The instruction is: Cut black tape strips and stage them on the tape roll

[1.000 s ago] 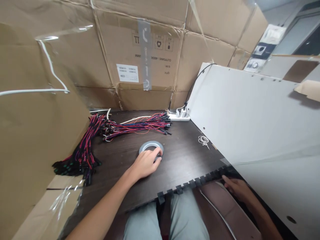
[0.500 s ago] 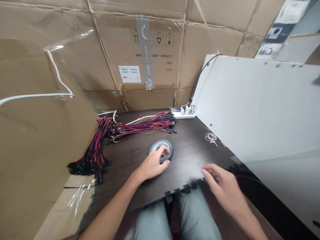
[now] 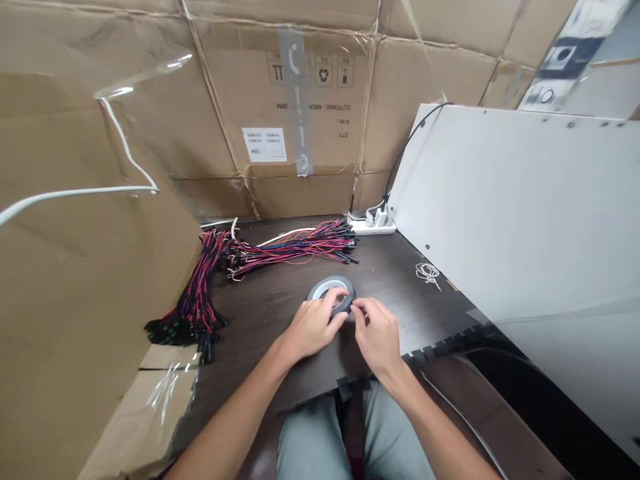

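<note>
Near the centre of the frame we see a roll of tape (image 3: 315,291), a dark grey ring with a paler inner core, lying on the dark desk (image 3: 270,300). Our left hand (image 3: 311,328) is half-curled over its near side, forefinger across the opening and thumb by the near right rim; we cannot tell how firm that hold is. Our right hand (image 3: 379,333) has thumb and forefinger pinched together at the roll's right rim; whether tape lies between them is too small to tell.

At upper centre right, the white power strip (image 3: 371,229) has plugs seated in its sockets. Two bundles of red and black wires lie loose on the desk: one (image 3: 295,251) at centre, one (image 3: 197,287) at left.

The roll lies flat, its round face and opening turned upward, so the axis through its hole stands upright from the desk. Short black strips (image 3: 440,348) line the desk's front edge, lower right.
</note>
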`<state>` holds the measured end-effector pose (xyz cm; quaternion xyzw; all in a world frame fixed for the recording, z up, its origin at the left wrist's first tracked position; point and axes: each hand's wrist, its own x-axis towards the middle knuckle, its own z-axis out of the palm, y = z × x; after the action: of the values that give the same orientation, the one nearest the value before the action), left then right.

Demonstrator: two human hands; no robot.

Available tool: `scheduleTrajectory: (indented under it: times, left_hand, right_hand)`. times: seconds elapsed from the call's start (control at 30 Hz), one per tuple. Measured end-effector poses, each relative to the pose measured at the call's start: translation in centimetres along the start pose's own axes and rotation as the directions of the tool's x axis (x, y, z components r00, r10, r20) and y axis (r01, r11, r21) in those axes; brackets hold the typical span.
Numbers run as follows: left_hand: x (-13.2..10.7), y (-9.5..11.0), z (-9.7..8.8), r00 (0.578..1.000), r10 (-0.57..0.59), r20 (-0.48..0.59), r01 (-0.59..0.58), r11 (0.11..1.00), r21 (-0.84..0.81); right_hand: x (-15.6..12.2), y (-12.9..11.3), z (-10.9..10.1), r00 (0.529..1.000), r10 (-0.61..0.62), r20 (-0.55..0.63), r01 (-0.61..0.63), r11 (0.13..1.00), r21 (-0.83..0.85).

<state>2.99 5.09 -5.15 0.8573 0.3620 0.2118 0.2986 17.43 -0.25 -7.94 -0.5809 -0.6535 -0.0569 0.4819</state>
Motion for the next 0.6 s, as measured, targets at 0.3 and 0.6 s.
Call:
scheduleTrajectory:
  times: [0.3, 0.6]
  left_hand:
    - [0.1, -0.5, 1.0, 0.917, 0.347, -0.196, -0.324, 0.936, 0.141]
    - [0.1, -1.2, 1.7, 0.891, 0.388, -0.237, -0.324, 0.907, 0.269]
  right_hand:
    - [-0.4, -1.7, -2.2, 0.949, -0.270, -0.163, 0.279, 0.960, 0.031]
    - [-1.2, -0.1, -4.1, 0.995, 0.021, -0.100, -0.035, 0.990, -0.137]
